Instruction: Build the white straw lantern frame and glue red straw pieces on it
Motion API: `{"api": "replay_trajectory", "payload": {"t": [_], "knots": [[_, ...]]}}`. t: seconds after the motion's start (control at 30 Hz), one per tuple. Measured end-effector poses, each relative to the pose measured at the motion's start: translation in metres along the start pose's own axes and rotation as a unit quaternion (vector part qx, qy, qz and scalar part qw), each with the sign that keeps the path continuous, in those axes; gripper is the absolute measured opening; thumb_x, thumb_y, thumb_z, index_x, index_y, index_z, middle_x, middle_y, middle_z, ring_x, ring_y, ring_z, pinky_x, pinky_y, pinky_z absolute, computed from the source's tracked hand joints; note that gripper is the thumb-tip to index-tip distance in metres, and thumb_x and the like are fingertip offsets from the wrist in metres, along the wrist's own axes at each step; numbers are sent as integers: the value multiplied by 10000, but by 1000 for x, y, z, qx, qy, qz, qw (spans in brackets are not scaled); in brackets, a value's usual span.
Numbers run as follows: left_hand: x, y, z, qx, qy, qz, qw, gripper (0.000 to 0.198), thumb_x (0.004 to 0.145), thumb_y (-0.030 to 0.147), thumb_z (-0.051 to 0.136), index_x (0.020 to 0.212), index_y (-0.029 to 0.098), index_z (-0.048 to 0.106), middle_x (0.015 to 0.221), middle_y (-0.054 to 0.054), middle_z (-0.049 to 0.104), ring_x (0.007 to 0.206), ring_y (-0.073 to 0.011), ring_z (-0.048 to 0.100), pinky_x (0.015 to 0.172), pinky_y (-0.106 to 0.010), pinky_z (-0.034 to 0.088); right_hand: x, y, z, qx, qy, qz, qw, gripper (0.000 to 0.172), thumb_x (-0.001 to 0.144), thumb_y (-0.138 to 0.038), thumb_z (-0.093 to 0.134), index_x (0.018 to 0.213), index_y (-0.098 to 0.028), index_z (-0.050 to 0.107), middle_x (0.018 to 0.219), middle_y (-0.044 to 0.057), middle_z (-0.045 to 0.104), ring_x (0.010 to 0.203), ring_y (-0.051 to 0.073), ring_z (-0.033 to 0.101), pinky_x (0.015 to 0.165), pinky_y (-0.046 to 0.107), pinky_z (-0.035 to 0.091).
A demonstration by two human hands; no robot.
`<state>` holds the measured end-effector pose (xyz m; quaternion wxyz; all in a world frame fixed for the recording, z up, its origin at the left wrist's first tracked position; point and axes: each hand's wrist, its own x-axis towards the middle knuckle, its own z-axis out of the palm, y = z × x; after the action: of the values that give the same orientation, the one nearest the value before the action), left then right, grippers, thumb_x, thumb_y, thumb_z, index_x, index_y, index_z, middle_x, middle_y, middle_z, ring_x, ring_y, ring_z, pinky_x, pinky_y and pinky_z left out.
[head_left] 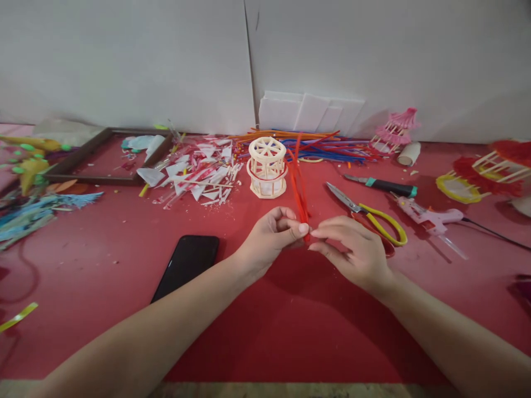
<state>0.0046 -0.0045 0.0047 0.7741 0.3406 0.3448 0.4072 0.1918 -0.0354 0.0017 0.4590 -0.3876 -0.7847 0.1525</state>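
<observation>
My left hand [276, 237] pinches a bundle of red pipe cleaners [299, 190] near its lower end, and the strands rise upright from the fingers. On the other side, my right hand [354, 251] has thumb and fingertips closed at the bottom tip of the same bundle; the exact contact is small and partly hidden. Just behind the hands stands a round cream stick frame [267, 168], with a spoked top and a red strand around its middle. Scissors [365, 213] with yellow and red handles lie beside my right hand.
A black phone [186, 265] lies left of my hands. Behind are paper scraps and sticks [203, 171] and coloured pipe cleaners [332, 149]. At right lie a utility knife [381, 185], a pink glue gun [431, 215] and a pink tiered model [396, 130]. A dark frame [91, 178] is at left.
</observation>
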Motion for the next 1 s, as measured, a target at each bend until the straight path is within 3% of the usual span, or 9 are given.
{"api": "replay_trajectory", "payload": {"t": [0.1, 0.4, 0.63, 1.0], "knots": [[-1, -1, 1, -12, -1, 13, 1000, 489, 624, 295, 925, 848, 176, 507, 644, 55, 680, 620, -77, 660, 654, -185, 524, -1, -2, 2, -38, 12, -54, 998, 191, 886, -176, 679, 1026, -299, 722, 913, 16, 741, 824, 158, 691, 779, 295, 561], [1, -4, -1, -9, 38, -10, 999, 518, 563, 278, 951, 852, 168, 534, 662, 31, 706, 641, -105, 687, 677, -222, 546, -2, 5, 4, -79, 2, -71, 994, 214, 908, -158, 623, 1051, -292, 710, 928, 31, 726, 844, 172, 680, 795, 330, 566], [1, -1, -1, -18, 32, -26, 999, 536, 538, 238, 960, 870, 153, 548, 691, 24, 711, 668, -110, 698, 722, -240, 559, -3, 6, 4, -94, -15, -86, 992, 215, 913, -145, 599, 1063, -266, 693, 932, 49, 722, 856, 178, 678, 796, 335, 565], [-1, 1, 2, -24, 21, -41, 999, 554, 541, 259, 960, 863, 165, 519, 678, 23, 722, 652, -96, 695, 692, -204, 550, -5, 6, 6, -107, 35, -78, 991, 214, 866, -149, 690, 1043, -269, 697, 888, 36, 723, 822, 178, 681, 795, 325, 570]]}}
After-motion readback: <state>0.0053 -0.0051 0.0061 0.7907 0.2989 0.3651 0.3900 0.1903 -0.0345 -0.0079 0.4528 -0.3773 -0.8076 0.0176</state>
